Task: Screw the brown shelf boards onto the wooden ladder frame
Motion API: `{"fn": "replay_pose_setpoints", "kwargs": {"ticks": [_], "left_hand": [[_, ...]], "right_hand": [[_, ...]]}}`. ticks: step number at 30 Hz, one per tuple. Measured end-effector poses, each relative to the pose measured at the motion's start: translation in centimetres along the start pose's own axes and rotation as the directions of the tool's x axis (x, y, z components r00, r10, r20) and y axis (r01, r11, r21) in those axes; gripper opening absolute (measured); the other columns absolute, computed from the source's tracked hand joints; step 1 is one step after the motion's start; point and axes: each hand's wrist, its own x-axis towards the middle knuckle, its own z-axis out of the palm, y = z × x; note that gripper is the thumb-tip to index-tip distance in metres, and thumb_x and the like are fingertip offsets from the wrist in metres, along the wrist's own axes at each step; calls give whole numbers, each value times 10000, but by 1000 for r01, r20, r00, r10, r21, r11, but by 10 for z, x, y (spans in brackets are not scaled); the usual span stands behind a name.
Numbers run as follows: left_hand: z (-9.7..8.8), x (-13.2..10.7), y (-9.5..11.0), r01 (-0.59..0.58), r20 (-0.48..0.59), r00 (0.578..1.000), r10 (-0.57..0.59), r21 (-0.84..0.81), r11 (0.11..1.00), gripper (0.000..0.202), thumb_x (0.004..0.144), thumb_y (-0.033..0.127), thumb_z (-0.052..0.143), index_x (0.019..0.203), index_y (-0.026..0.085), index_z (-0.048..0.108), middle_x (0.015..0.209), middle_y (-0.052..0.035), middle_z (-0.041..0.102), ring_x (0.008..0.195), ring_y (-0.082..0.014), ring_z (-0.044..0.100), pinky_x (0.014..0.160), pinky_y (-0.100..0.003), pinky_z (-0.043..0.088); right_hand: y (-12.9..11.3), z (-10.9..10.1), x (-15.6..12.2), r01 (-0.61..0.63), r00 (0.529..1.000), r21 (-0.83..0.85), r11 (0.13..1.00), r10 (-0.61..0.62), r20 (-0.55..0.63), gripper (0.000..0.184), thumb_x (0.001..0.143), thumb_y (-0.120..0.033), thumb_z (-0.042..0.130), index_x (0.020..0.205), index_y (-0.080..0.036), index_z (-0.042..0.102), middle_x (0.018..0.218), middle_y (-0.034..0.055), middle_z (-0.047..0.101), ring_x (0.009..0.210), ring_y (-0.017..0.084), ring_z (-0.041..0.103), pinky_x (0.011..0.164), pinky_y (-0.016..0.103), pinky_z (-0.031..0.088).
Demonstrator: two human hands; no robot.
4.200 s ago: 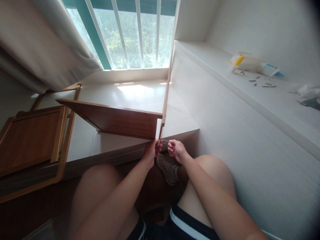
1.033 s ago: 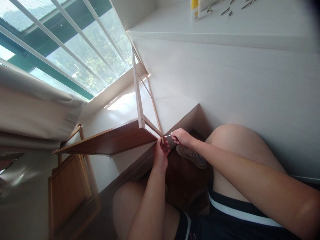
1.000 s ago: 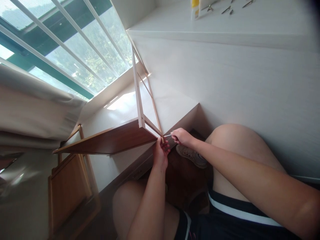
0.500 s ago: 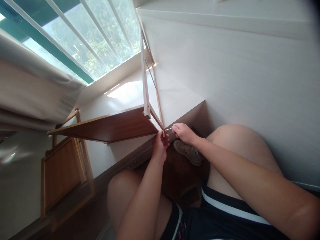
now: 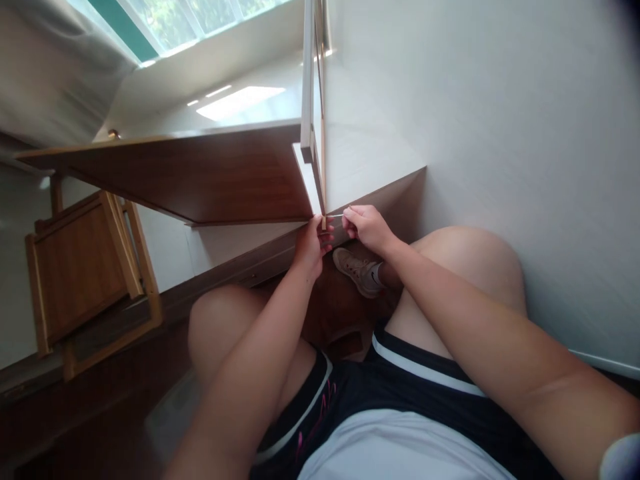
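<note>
A brown wooden panel point(image 5: 215, 177) with pale wooden legs point(image 5: 307, 87) stands on its side on a light ledge. My left hand point(image 5: 313, 248) is closed at its near corner, thumb and fingers around the end of a narrow wooden bar point(image 5: 324, 222). From the right, my right hand point(image 5: 367, 225) pinches a thin metal rod point(image 5: 338, 215), whose far tip meets that bar end. The rest of the rod is hidden in the fingers, so its kind cannot be made out.
A folded wooden chair point(image 5: 83, 267) leans at the left below a curtain point(image 5: 55, 67). Sunlight from the window point(image 5: 200, 20) falls on the ledge point(image 5: 260, 73). A pale wall point(image 5: 490, 133) rises at the right. My shoe point(image 5: 357, 270) rests on the dark floor below.
My view has tilted down and come nearer, so the window shows less and the panel looks larger. Both hands keep their places at the panel's corner, the rod still at the bar end.
</note>
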Motion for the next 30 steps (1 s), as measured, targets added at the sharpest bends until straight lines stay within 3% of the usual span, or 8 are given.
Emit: {"fn": "replay_pose_setpoints", "kwargs": {"ticks": [5, 10, 17, 19, 23, 27, 30], "left_hand": [[2, 3, -1, -13, 0, 1000, 13, 21, 1000, 335, 822, 522, 580, 846, 217, 716, 791, -27, 660, 586, -100, 542, 492, -210, 380], [4, 4, -3, -35, -29, 999, 38, 80, 996, 386, 775, 625, 586, 800, 255, 693, 756, -37, 668, 656, -160, 602, 488, -244, 388], [7, 4, -6, -74, -24, 997, 78, 130, 989, 353, 718, 668, 538, 738, 338, 662, 737, -30, 655, 736, -225, 588, 496, -310, 351], [8, 4, -6, -98, -13, 995, 100, 119, 988, 290, 731, 632, 526, 753, 371, 651, 730, -24, 633, 731, -229, 540, 514, -319, 333], [10, 4, -6, -76, -1, 997, 76, 89, 993, 332, 809, 512, 478, 774, 258, 689, 866, -37, 638, 673, -157, 448, 571, -308, 328], [14, 4, -5, -89, -71, 993, 94, 72, 993, 380, 789, 521, 467, 742, 231, 708, 891, -62, 638, 643, -153, 423, 565, -314, 307], [14, 2, -4, -102, -41, 994, 104, 65, 993, 368, 790, 485, 471, 760, 203, 707, 898, -65, 615, 631, -143, 423, 560, -308, 305]], "right_hand": [[-2, 0, -1, -30, 999, 20, 999, 31, -17, 354, 904, -393, 496, 624, -182, 544, 454, -17, 486, 411, 100, 390, 438, 227, 312], [2, 2, 0, -176, 984, 137, 975, 173, 35, 335, 868, -435, 531, 628, -204, 500, 408, -35, 422, 365, 102, 340, 380, 228, 272], [-1, -1, -1, -473, 879, 303, 827, 420, 227, 285, 840, -357, 422, 594, -216, 445, 404, -43, 348, 379, 100, 280, 393, 230, 159], [-3, -3, 0, -467, 883, 325, 822, 413, 225, 277, 835, -335, 400, 586, -216, 419, 397, -55, 320, 369, 93, 246, 401, 235, 144], [-1, -5, 5, -444, 892, 267, 855, 395, 219, 265, 812, -293, 385, 557, -222, 378, 369, -55, 339, 347, 103, 254, 380, 251, 173], [5, -3, 9, -335, 942, 228, 914, 321, 98, 243, 772, -282, 400, 539, -220, 370, 359, -61, 338, 323, 97, 270, 330, 229, 164], [7, 2, 10, -243, 970, 205, 948, 240, 39, 283, 807, -270, 379, 529, -219, 393, 335, -55, 340, 298, 102, 264, 293, 225, 142]]}}
